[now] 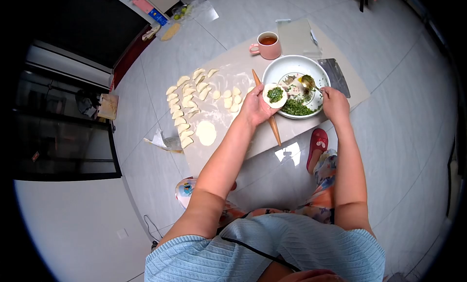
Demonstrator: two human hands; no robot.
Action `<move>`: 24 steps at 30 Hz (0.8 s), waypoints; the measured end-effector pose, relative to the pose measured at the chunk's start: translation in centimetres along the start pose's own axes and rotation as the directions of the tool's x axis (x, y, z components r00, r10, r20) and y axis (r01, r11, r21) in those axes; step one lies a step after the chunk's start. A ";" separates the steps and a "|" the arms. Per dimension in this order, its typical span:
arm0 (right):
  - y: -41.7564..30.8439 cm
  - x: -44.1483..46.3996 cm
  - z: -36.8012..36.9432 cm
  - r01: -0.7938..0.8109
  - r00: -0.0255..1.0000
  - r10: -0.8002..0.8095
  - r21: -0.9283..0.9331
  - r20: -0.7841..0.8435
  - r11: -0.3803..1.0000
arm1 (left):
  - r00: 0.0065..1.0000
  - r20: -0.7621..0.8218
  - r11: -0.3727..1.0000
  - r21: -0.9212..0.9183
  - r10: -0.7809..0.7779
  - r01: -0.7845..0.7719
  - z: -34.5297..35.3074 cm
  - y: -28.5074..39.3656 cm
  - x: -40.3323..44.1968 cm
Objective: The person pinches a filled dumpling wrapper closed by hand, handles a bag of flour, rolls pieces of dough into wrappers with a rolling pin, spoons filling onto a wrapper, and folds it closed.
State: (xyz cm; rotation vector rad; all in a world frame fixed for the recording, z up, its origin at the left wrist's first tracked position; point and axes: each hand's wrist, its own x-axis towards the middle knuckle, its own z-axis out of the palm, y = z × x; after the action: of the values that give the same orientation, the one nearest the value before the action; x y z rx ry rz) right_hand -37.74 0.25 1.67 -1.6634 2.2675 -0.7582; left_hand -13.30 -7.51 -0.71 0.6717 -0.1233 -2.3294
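Observation:
My left hand [256,108] holds a round dough wrapper [280,103] with a mound of green filling [275,94] on it, beside the rim of a white bowl [296,60]. Closed around a spoon's handle, my right hand [335,105] is at the bowl's right edge. The spoon's head [307,81] is over the bowl, coated with filling. Chopped green filling [295,107] lies in the bowl's lower part. A wooden rolling pin [275,131] passes beneath my left hand, partly hidden by it.
Folded dumplings [176,107] stand in rows at the table's left. Small dough pieces [228,103] and flattened wrappers [206,133] lie nearer the middle. A pink mug [270,49] of reddish drink is behind the bowl, and a dark flat blade [335,77] lies to its right.

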 end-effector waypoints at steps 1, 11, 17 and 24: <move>0.0 -0.1 0.1 -0.007 1.000 0.005 -0.082 -0.027 0.997 | 1.000 -0.002 1.000 0.007 0.011 -0.011 -0.1 -0.1 -0.2; 0.5 0.1 1.5 0.101 0.994 -0.113 -0.444 0.000 0.890 | 0.999 -0.042 1.000 0.006 0.022 -0.022 -1.9 0.0 -1.3; -1.3 -0.6 0.6 0.097 0.989 -0.062 -0.269 0.136 0.958 | 0.999 -0.044 1.000 0.011 0.008 -0.008 -2.5 0.0 -2.0; 0.1 0.7 0.2 -0.035 0.986 0.098 -0.405 0.134 0.914 | 0.998 -0.065 0.998 0.055 -0.005 0.009 -2.7 -0.1 -2.7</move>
State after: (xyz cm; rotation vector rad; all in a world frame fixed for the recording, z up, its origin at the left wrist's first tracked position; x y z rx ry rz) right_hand -37.89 -0.41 1.54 -1.7227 2.4717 -0.1411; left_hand -10.35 -5.38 -1.93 0.7754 -0.1559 -2.3153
